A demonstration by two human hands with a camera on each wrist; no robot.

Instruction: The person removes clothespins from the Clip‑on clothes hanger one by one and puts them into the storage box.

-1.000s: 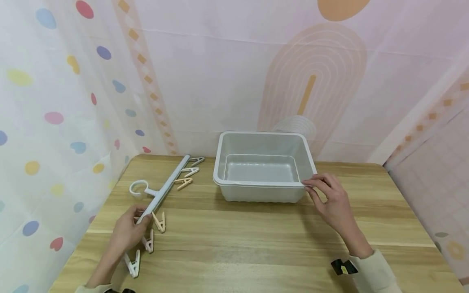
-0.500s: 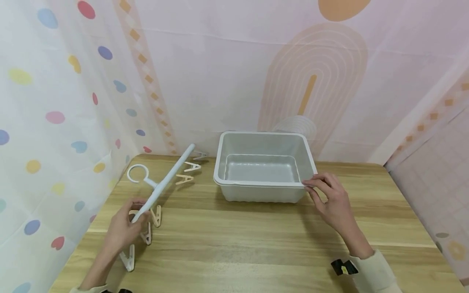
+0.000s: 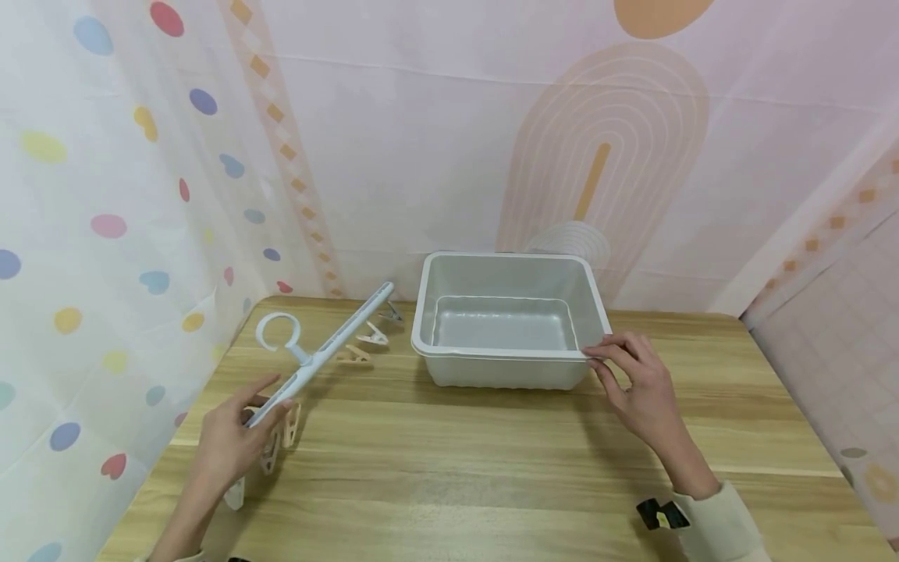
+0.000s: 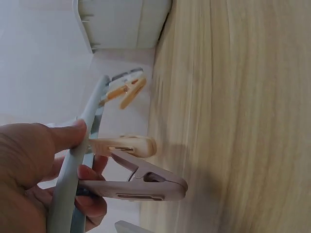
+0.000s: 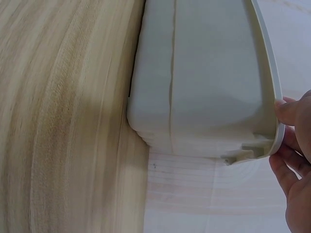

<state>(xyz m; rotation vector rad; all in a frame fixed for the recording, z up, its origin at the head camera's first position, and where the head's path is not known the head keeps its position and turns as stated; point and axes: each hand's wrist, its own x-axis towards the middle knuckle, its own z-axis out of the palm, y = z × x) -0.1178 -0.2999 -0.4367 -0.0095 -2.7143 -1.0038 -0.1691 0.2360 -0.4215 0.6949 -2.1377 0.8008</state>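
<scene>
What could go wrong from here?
The left hand grips the hanger off-centre, so it might twist or droop.
Its dangling clips could catch the bin if the hanger swings right.
The right hand pinches the bin at just one corner, so a tug might shift it.

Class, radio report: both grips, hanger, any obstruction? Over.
Left grip holding hanger. Right grip pinching bin corner. Hanger bar above table, clips attached. Nothing visible between hanger and bin.
</scene>
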